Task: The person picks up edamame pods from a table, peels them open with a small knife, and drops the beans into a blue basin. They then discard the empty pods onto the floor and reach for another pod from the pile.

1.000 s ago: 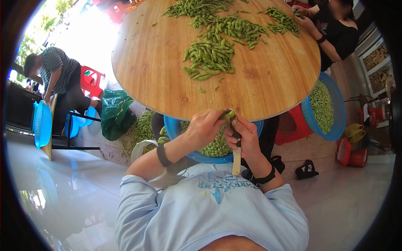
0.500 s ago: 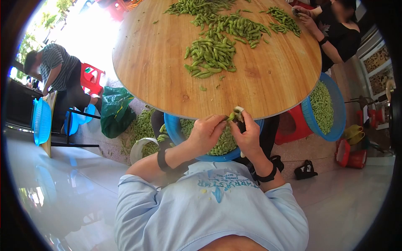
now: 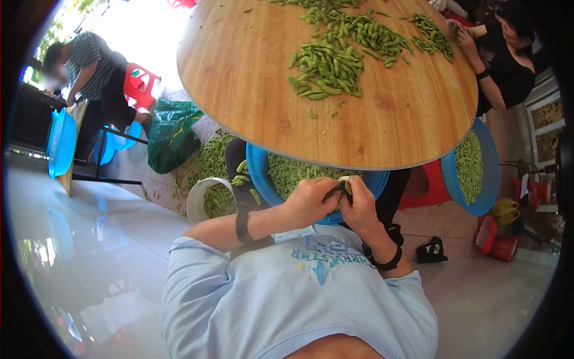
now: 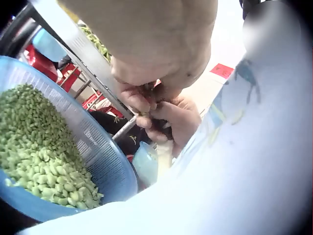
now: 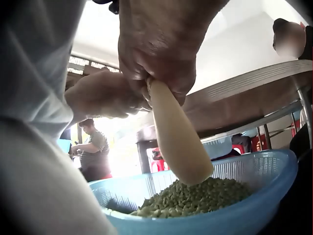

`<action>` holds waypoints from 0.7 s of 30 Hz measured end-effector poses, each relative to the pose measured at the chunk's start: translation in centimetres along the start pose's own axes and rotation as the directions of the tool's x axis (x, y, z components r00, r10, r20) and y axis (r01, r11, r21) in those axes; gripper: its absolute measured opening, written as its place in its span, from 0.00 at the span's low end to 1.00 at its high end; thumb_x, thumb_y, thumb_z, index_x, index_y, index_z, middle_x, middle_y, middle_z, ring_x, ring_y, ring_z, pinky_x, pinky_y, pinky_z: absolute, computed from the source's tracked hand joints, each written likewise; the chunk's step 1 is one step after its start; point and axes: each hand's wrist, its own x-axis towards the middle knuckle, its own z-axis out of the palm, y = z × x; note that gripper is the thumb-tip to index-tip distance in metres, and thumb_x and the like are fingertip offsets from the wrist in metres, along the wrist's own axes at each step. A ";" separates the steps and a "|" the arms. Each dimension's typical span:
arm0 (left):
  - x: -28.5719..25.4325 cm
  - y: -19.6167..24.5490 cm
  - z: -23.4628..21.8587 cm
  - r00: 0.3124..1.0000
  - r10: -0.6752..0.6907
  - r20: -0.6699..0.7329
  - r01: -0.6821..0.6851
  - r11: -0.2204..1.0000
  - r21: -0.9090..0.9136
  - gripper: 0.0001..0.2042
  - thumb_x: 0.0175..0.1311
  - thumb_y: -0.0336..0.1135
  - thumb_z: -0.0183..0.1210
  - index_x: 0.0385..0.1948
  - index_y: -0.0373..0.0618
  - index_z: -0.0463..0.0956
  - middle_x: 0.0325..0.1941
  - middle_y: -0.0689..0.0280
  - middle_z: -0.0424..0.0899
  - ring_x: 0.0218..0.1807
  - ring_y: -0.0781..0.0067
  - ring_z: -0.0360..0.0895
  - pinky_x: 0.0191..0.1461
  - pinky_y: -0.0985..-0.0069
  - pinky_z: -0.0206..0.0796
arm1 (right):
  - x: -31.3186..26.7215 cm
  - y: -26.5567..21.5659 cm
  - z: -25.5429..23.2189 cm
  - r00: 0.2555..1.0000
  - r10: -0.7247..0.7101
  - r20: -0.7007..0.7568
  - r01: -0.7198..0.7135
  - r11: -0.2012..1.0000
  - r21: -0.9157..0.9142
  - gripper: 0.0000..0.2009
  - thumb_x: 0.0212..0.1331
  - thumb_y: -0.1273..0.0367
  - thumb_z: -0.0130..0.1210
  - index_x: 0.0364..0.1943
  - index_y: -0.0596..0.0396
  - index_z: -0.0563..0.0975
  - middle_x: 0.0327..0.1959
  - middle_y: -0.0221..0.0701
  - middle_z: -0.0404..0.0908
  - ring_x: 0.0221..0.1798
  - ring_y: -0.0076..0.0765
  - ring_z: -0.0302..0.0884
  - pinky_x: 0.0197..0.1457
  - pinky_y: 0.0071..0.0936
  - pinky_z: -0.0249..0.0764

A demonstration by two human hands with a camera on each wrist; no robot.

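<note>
Both hands meet over a blue basin of shelled green beans, just off the table's near edge. My left hand pinches a green pod, mostly hidden by fingers. The fingers of my right hand curl round a tool with a smooth cream handle, which points down toward the basin in the right wrist view; its working end is hidden in the grip. Something whitish shows at the right fingertips in the head view. The fingertips of both hands come together around the pod.
Piles of green pods lie on the round wooden table. A white bucket of pods stands left, by a green bag. Another blue basin of beans is right. A person sits at the table; another bends at far left.
The head view has swung, so table and basin appear farther right and the bucket shows more. A green pod plain between the fingertips earlier is now mostly covered; the cream handle has turned from sight there.
</note>
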 end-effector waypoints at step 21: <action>3.5 -17.3 -5.6 0.957 -0.200 0.212 -0.041 0.627 0.778 0.26 0.57 0.25 0.48 0.62 0.49 0.66 0.70 0.60 0.61 0.71 0.60 0.54 0.74 0.58 0.44 | -1.2 3.1 0.6 0.983 0.146 0.112 -0.134 0.985 -0.109 0.10 0.48 0.79 0.54 0.37 0.62 0.72 0.26 0.45 0.76 0.28 0.53 0.77 0.30 0.37 0.72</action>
